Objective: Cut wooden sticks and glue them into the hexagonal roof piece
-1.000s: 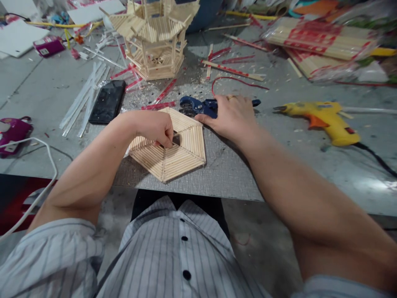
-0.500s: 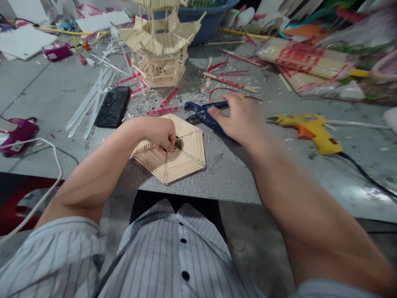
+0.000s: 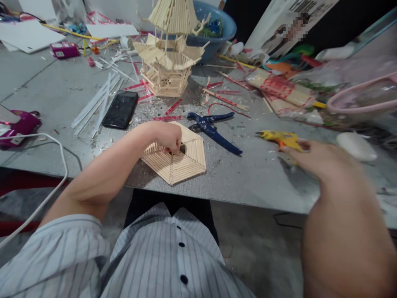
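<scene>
My left hand (image 3: pixel 169 138) is closed in a pinch over the centre of a flat hexagonal panel of pale wooden sticks (image 3: pixel 189 165). Beside its fingertips shows the panel's dark central hole; whatever they pinch is hidden. At the right, my right hand (image 3: pixel 319 155) is wrapped round the handle of a yellow glue gun (image 3: pixel 283 137), its nozzle facing left. Motion blurs this hand, and it covers part of the handle. Between the two hands lie dark blue cutters (image 3: pixel 214 131) with their handles spread. Behind the panel stands a tiered pagoda model (image 3: pixel 167 62) made of similar sticks.
A black phone (image 3: pixel 120 109) and clear glue sticks (image 3: pixel 96 103) lie left of the panel. Bagged wooden sticks (image 3: pixel 281 89), a pink basket (image 3: pixel 356 103) and a white rounded object (image 3: pixel 356 146) are at the right. A blue basin (image 3: pixel 228 31) stands behind the pagoda.
My right hand has moved right, from over the cutters to the glue gun, and grasps it. The left hand stays at the panel's centre. The camera view has shifted.
</scene>
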`<state>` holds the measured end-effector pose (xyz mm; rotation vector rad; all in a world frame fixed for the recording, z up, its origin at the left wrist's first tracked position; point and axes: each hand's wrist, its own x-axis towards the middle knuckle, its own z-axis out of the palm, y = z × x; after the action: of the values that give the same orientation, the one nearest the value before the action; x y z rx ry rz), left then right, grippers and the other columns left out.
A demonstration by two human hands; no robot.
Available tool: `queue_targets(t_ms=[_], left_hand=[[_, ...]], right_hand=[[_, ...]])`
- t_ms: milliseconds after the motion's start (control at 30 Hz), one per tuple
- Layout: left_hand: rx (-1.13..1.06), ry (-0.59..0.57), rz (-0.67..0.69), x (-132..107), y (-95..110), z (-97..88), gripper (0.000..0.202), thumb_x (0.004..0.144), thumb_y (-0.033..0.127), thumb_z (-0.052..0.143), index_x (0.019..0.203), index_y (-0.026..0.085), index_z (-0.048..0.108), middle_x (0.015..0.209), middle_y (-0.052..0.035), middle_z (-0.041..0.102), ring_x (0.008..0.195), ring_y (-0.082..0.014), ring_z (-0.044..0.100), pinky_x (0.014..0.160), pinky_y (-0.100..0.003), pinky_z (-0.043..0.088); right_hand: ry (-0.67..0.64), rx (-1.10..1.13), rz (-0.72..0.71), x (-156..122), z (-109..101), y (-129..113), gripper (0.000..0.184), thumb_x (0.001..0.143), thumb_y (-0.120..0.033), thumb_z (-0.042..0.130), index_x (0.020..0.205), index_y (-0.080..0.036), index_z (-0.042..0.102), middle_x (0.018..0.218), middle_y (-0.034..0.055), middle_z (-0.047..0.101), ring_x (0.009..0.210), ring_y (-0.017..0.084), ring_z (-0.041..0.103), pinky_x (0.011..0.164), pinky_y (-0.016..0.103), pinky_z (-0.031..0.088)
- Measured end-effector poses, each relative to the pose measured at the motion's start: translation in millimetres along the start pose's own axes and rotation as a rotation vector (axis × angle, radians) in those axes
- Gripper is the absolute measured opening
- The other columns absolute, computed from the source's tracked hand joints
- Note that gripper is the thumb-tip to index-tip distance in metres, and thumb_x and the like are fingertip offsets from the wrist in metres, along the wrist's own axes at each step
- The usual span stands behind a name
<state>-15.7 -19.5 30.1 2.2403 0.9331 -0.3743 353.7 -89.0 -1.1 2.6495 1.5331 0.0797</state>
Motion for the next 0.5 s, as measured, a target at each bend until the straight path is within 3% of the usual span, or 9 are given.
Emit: queue_targets(t_ms=[200, 367, 500], left_hand=[[0.003, 0.006, -0.016, -1, -3, -1.3, 0.018, 0.07, 0.029, 0.063, 0.059, 0.015, 0.069, 0.05, -0.0005, 0.063, 0.053, -0.011, 0.049, 0.057, -0.024, 0.032], [0.003, 0.006, -0.043, -1, -1, -1.3, 0.019, 0.07, 0.029, 0.065, 0.058, 0.015, 0.067, 0.047, 0.0014, 0.059, 0.049, -0.0095, 0.047, 0.057, -0.024, 0.031], [0.031, -0.004, -0.063, -1, 3, -0.6, 0.019, 0.07, 0.027, 0.064, 0.055, 0.016, 0.067, 0.044, 0.0021, 0.057, 0.048, -0.0089, 0.047, 0.058, -0.023, 0.031]], right_hand=[[-0.185, -0.086, 0.084, -7, 2, 3, 0.066, 0.088, -0.058, 0.038, 0.132, -0.013, 0.055, 0.126, 0.0211, 0.06, 0.114, 0.037, 0.058, 0.086, 0.043, 0.047], [-0.174, -0.053, 0.082, -11, -2, -2, 0.065, 0.09, -0.056, 0.04, 0.133, -0.009, 0.054, 0.129, 0.0234, 0.058, 0.117, 0.038, 0.056, 0.089, 0.043, 0.046], [-0.105, 0.022, 0.026, -6, 6, 7, 0.06, 0.087, -0.053, 0.046, 0.125, -0.008, 0.06, 0.12, 0.0276, 0.061, 0.11, 0.041, 0.059, 0.081, 0.046, 0.045]])
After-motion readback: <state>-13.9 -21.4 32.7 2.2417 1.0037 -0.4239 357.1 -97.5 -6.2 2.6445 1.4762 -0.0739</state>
